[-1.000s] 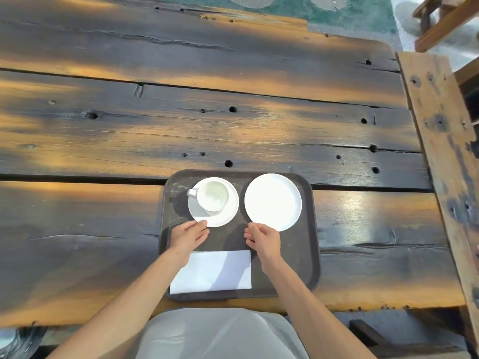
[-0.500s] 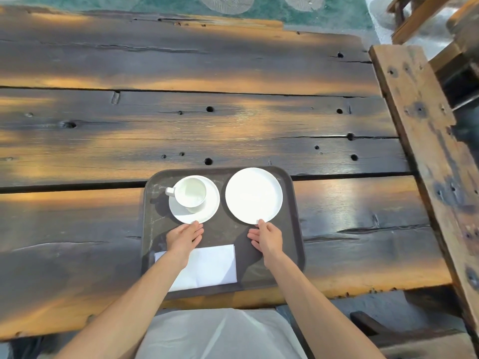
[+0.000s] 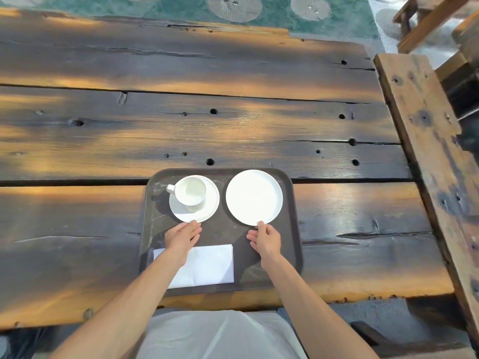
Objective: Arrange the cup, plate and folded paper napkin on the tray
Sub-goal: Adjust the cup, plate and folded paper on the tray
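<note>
A wide bench (image 3: 181,130) of dark, weathered planks with knot holes fills the scene, lit in orange patches. A second rough wooden plank (image 3: 427,141) runs along its right edge, and a green patterned rug (image 3: 181,9) lies beyond its far side.

A dark rectangular tray (image 3: 290,229) sits at the near edge of the bench, directly in front of a seated person.

On the tray, a round white plate (image 3: 254,196) lies just beyond the right hand (image 3: 265,239). That hand's grip is released: the fingers are extended, with a fingertip touching the plate's near rim.

A white folded paper napkin (image 3: 210,265) lies flat under and beside the left wrist, on the near part of the tray, to the left of the right hand.

A white saucer (image 3: 210,206) lies just beyond the left hand (image 3: 181,238), beside the plate without touching it. The left grip is also released, fingers straight, tips at the saucer's near rim.

A white cup (image 3: 190,194) stands upright on the saucer, its handle pointing left.
</note>
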